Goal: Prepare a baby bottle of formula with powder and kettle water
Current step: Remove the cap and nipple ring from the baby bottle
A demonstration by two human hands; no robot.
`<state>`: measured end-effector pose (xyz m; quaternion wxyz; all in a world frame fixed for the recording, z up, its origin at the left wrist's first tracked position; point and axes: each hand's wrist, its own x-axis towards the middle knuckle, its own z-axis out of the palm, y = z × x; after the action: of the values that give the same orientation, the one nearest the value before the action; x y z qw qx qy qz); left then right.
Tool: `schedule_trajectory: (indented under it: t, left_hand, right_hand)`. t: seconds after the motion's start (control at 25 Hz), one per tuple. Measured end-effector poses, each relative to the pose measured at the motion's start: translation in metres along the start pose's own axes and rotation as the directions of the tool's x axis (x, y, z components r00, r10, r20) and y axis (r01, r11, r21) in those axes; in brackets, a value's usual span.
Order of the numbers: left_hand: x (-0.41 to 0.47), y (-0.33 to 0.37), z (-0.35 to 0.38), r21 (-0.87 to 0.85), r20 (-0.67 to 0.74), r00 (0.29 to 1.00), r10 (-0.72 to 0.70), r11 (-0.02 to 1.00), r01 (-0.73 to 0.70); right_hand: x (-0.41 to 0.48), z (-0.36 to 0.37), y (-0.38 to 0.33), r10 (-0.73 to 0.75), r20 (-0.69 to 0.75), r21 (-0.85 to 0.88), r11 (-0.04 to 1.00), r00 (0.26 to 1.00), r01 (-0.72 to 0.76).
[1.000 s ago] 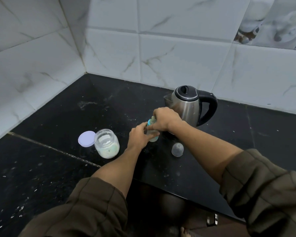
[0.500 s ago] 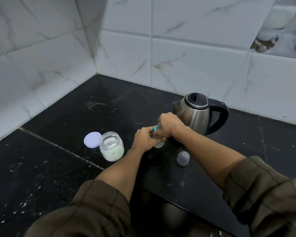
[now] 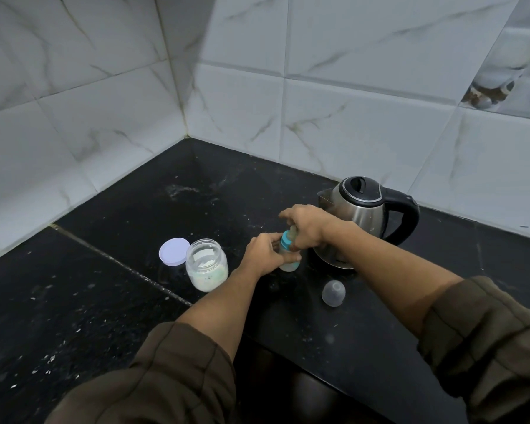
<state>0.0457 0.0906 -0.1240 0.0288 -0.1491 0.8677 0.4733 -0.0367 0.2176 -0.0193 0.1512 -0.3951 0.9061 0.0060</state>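
Black speckled counter (image 3: 104,301) runs into a corner of white marbled tiles (image 3: 349,117). Left hand (image 3: 262,255) is wrapped round the body of the bottle (image 3: 289,266), thumb and fingers curled on it, as half a second ago. Right hand (image 3: 306,229) comes down over the bottle's top and grips it there. Its forefinger now sticks out loose to the left, where before the whole hand sat as a tight fist. More of the teal collar (image 3: 285,241) shows beneath it than earlier. Bottle stands roughly upright, base at the counter, just in front of the kettle (image 3: 361,215), in the same spot as before. It is small and clear, pale toward the bottom (powder, liquid or only the plastic, I cannot tell), with something pale just above the collar under the right palm. Kettle is steel, with a black lid and its black handle to the right. Near the right forearm lies a clear domed cap (image 3: 333,293), apart from the bottle. Left of the left hand stands an open jar (image 3: 207,264) with pale powder in its lower part. Its lilac lid (image 3: 174,251) lies flat just beside it. Brown sleeves (image 3: 166,377) are pushed up off both forearms.
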Motion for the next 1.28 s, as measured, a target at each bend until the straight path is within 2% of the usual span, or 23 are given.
schedule_trajectory:
  t: [0.08,0.2,0.44,0.56,0.68,0.84,0.96,1.12,1.28]
  left_hand:
    - [0.0,0.001,-0.002,0.028,0.005,1.0,0.003,1.0,-0.004]
    - [0.0,0.003,-0.002,0.05,0.013,1.0,-0.008,0.999,0.007]
    - [0.003,0.002,-0.004,0.073,0.02,1.0,-0.012,0.997,0.01]
    - [0.003,0.003,-0.005,0.066,0.022,1.0,-0.019,0.998,0.018]
    - [0.001,0.005,-0.006,0.079,0.031,0.999,0.009,0.997,-0.011]
    - [-0.001,0.005,-0.006,0.069,0.021,1.0,-0.001,0.998,-0.001]
    - [0.0,0.005,-0.006,0.072,0.03,1.0,0.001,0.997,-0.003]
    - [0.002,0.005,-0.006,0.073,0.03,0.999,-0.025,0.997,0.023]
    - [0.001,0.005,-0.006,0.093,0.02,1.0,-0.014,0.996,0.012]
  right_hand:
    - [0.0,0.0,-0.001,0.088,-0.064,0.004,0.996,0.994,-0.088]
    - [0.002,0.002,-0.006,0.162,-0.073,-0.016,0.986,0.984,-0.164]
    - [0.0,-0.004,-0.007,-0.002,0.046,-0.032,0.999,0.999,0.004]
    - [0.0,-0.005,-0.008,-0.04,0.079,-0.013,0.999,0.996,0.041]
    - [0.001,-0.004,-0.009,0.045,0.038,0.024,0.999,0.998,-0.046]
    - [-0.002,-0.004,-0.005,0.182,-0.034,-0.088,0.979,0.983,-0.184]
    - [-0.003,-0.004,-0.007,0.108,0.018,-0.04,0.993,0.994,-0.107]
    - [-0.007,-0.011,-0.008,-0.042,0.106,-0.092,0.994,0.993,0.052]
    - [-0.006,-0.007,-0.007,-0.015,0.084,-0.059,0.998,0.996,0.02]
